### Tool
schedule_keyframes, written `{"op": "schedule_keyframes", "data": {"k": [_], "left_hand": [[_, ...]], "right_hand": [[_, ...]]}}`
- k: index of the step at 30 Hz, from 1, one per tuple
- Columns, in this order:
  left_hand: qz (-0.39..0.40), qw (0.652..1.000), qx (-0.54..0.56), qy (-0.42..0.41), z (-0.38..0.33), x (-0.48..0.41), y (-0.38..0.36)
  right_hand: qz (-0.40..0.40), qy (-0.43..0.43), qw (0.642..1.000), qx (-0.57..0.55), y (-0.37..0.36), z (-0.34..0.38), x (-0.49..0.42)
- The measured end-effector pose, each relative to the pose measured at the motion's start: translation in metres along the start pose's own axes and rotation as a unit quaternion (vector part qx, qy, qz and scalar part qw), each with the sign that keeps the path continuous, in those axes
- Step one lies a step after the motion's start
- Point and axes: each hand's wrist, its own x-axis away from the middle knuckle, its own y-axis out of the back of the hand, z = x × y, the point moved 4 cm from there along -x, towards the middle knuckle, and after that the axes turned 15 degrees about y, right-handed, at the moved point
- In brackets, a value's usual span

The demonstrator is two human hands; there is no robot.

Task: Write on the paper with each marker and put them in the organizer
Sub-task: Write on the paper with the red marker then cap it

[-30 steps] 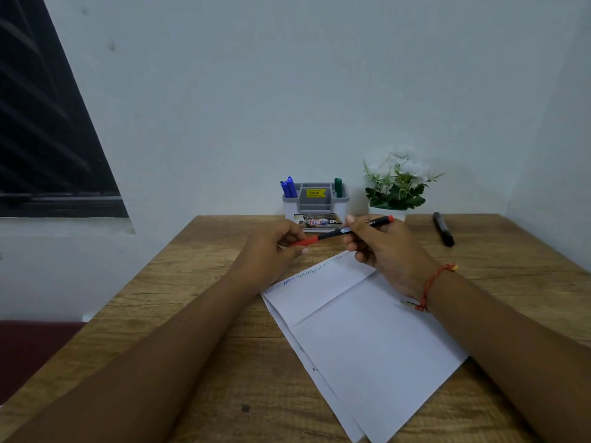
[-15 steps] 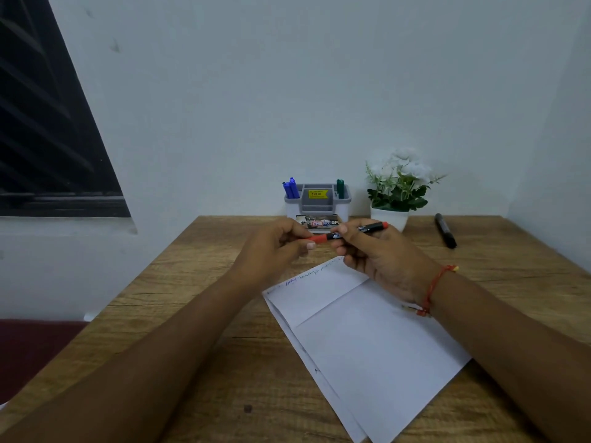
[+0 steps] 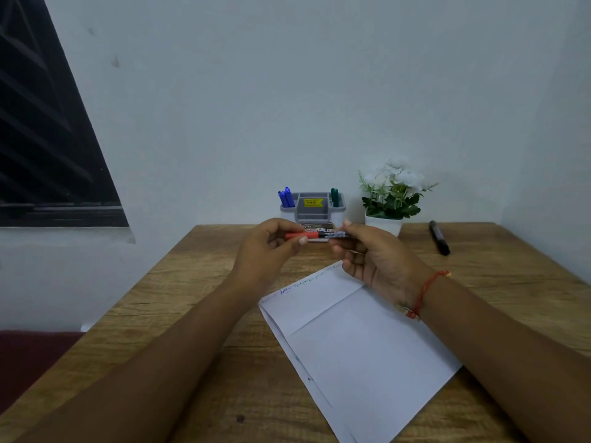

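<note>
Left hand [image 3: 271,243] pinches the red marker [image 3: 315,235] by its cap, right hand [image 3: 375,262] grips the barrel, level above the far edge of the paper [image 3: 367,343], close to the organizer [image 3: 313,214] at the back of the worktop [image 3: 192,314], open wood to the left.

Just two bare forearms [image 3: 179,356] coming in from the bottom and a thin red-orange thread bracelet [image 3: 425,290] with little yellowish bits on it tied round the wrist behind the right hand [image 3: 374,260].
</note>
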Motion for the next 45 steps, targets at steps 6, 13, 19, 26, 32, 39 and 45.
{"op": "schedule_keyframes", "data": {"k": [6, 13, 19, 26, 32, 39, 45], "left_hand": [[0.027, 0.998, 0.055, 0.020, 0.000, -0.001, 0.001], [-0.004, 1.000, 0.021, 0.019, 0.005, -0.006, 0.008], [-0.057, 0.988, -0.144, -0.014, 0.011, -0.012, 0.018], [-0.068, 0.979, -0.194, -0.003, 0.014, -0.018, 0.022], [-0.068, 0.977, -0.203, 0.001, 0.013, -0.019, 0.025], [-0.063, 0.972, -0.227, 0.003, 0.014, -0.019, 0.024], [-0.052, 0.972, -0.230, -0.002, 0.014, -0.018, 0.022]], "right_hand": [[0.105, 0.022, 0.979, 0.172, 0.004, 0.003, 0.001], [0.115, 0.118, 0.901, 0.400, -0.002, 0.008, -0.004], [-0.058, 0.272, 0.843, 0.460, 0.008, 0.054, -0.015], [-0.096, 0.345, 0.747, 0.559, -0.013, 0.101, -0.053], [-0.106, 0.362, 0.719, 0.583, -0.024, 0.096, -0.094], [-0.075, 0.337, 0.691, 0.635, -0.028, 0.072, -0.112], [-0.054, 0.289, 0.645, 0.706, -0.023, 0.064, -0.116]]}}
